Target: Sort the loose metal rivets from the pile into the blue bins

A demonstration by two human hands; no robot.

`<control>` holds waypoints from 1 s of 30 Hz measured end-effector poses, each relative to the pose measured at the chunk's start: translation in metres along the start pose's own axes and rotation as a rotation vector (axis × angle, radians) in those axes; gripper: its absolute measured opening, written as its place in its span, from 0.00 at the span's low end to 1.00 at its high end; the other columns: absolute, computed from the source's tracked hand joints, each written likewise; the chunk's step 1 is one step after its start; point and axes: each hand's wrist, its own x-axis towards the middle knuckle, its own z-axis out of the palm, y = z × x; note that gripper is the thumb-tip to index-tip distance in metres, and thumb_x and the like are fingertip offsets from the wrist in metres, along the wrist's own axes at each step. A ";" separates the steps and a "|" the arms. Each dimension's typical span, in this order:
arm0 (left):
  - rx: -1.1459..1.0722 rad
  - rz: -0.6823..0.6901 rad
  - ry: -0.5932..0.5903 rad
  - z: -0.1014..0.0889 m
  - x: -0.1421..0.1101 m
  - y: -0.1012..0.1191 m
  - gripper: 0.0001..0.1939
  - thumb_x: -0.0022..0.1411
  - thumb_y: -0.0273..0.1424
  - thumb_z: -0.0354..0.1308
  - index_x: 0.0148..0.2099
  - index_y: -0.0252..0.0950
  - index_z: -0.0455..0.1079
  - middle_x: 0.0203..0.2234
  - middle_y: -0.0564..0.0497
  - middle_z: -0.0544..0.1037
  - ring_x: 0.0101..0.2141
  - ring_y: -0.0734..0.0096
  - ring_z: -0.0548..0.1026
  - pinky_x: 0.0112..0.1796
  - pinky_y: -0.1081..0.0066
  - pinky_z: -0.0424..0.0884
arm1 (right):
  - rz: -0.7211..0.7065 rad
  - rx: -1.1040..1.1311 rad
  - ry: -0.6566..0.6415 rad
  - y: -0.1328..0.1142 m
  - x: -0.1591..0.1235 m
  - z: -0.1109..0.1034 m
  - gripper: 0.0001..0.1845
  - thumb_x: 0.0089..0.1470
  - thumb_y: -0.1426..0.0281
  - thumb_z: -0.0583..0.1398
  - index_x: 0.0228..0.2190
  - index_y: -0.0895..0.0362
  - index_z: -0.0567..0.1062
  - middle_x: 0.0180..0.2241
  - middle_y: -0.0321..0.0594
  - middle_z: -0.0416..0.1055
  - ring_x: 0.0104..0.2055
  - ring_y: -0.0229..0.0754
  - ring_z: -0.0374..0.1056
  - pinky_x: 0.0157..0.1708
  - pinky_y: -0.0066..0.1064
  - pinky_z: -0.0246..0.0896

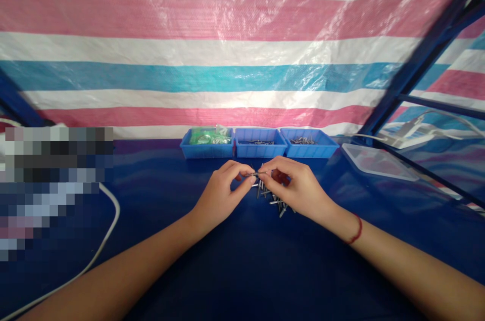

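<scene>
My left hand (230, 184) and my right hand (291, 179) meet above the blue tabletop. Both pinch a thin metal rod (255, 174) between thumb and fingers, one hand at each end. The rod is small, and its exact kind is too fine to make out. Beneath and beside my right hand lies a loose pile of similar metal rods (278, 203), partly hidden by that hand.
Three blue bins stand in a row behind my hands: the left bin (206, 151) holds green and clear plastic bags, the middle bin (260, 150) and right bin (312, 150) metal pieces. A clear lid (379, 162) lies right; a white cable (113, 220) runs left.
</scene>
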 end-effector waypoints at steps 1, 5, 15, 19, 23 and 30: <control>0.006 0.001 0.007 0.000 0.000 0.001 0.03 0.61 0.28 0.55 0.37 0.37 0.69 0.32 0.52 0.73 0.33 0.73 0.71 0.36 0.72 0.67 | -0.004 -0.012 -0.003 0.000 0.000 -0.001 0.05 0.55 0.72 0.57 0.30 0.56 0.74 0.29 0.37 0.72 0.24 0.33 0.62 0.25 0.27 0.58; 0.030 0.007 0.042 -0.002 -0.001 0.003 0.02 0.61 0.27 0.55 0.37 0.37 0.69 0.31 0.53 0.72 0.33 0.74 0.70 0.37 0.72 0.66 | -0.027 -0.052 -0.038 -0.001 0.001 -0.001 0.06 0.54 0.74 0.57 0.29 0.57 0.74 0.30 0.38 0.72 0.25 0.34 0.62 0.26 0.27 0.58; 0.198 -0.172 -0.092 0.004 -0.001 -0.001 0.10 0.60 0.35 0.55 0.43 0.37 0.70 0.33 0.51 0.74 0.36 0.67 0.72 0.39 0.65 0.67 | 0.332 -0.025 0.143 0.039 0.015 -0.015 0.14 0.53 0.62 0.56 0.28 0.59 0.76 0.26 0.39 0.74 0.24 0.37 0.65 0.26 0.29 0.58; 0.366 -0.133 -0.228 0.004 -0.003 0.003 0.09 0.59 0.34 0.54 0.40 0.39 0.73 0.37 0.50 0.75 0.40 0.61 0.71 0.42 0.60 0.64 | 0.498 -0.276 0.385 0.072 0.023 -0.043 0.14 0.51 0.63 0.57 0.26 0.60 0.77 0.27 0.43 0.75 0.28 0.43 0.69 0.29 0.31 0.59; 0.422 -0.105 -0.276 0.002 -0.003 0.003 0.10 0.61 0.33 0.52 0.41 0.41 0.74 0.39 0.50 0.75 0.41 0.61 0.70 0.41 0.61 0.64 | 0.550 -0.443 0.381 0.090 0.026 -0.063 0.17 0.50 0.61 0.57 0.31 0.61 0.79 0.28 0.46 0.76 0.31 0.48 0.70 0.31 0.34 0.60; 0.349 -0.130 -0.233 0.002 -0.002 -0.002 0.10 0.65 0.32 0.49 0.38 0.39 0.72 0.35 0.52 0.76 0.38 0.64 0.71 0.40 0.64 0.64 | 0.381 -0.331 0.317 0.064 0.024 -0.048 0.12 0.51 0.66 0.56 0.30 0.60 0.77 0.29 0.44 0.76 0.27 0.42 0.68 0.29 0.32 0.61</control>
